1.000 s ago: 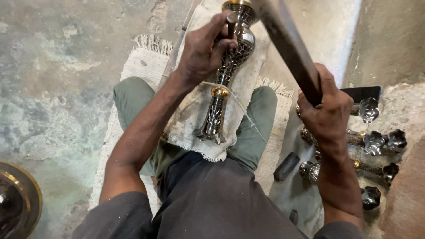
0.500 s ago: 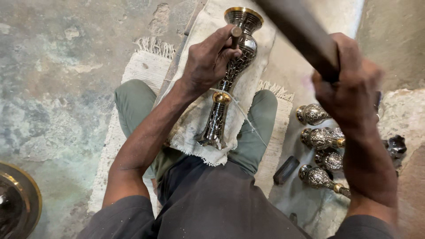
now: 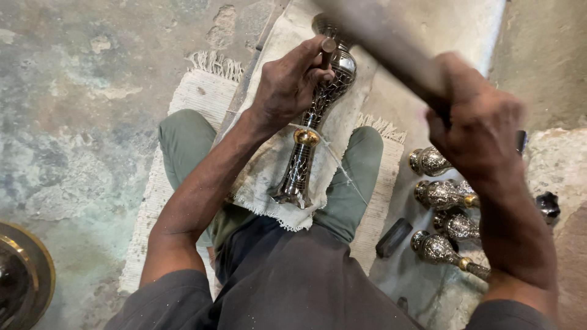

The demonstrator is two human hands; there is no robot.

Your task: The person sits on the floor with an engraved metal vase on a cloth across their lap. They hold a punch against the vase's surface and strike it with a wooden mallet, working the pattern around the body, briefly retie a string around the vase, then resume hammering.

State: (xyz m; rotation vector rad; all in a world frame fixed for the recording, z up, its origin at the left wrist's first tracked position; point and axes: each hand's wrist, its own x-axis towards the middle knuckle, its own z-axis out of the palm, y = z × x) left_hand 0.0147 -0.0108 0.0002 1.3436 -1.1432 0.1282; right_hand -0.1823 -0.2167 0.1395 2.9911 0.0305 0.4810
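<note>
A small punch (image 3: 328, 52) is pinched in the left hand (image 3: 287, 85) and pressed against the vase (image 3: 315, 122), which lies along the middle of the cloth (image 3: 269, 165) between the knees. A blurred mallet (image 3: 391, 49) is clenched in the right hand (image 3: 480, 131). More vases (image 3: 440, 195) lie beside the cloth's right edge.

Metal-craft workshop, floor level. I sit on a fringed mat (image 3: 183, 104) over stained concrete floor (image 3: 73, 91); engraved metal vases (image 3: 443, 195) lie in a row beside me, brass-rimmed dish (image 3: 24, 275) at my left.
</note>
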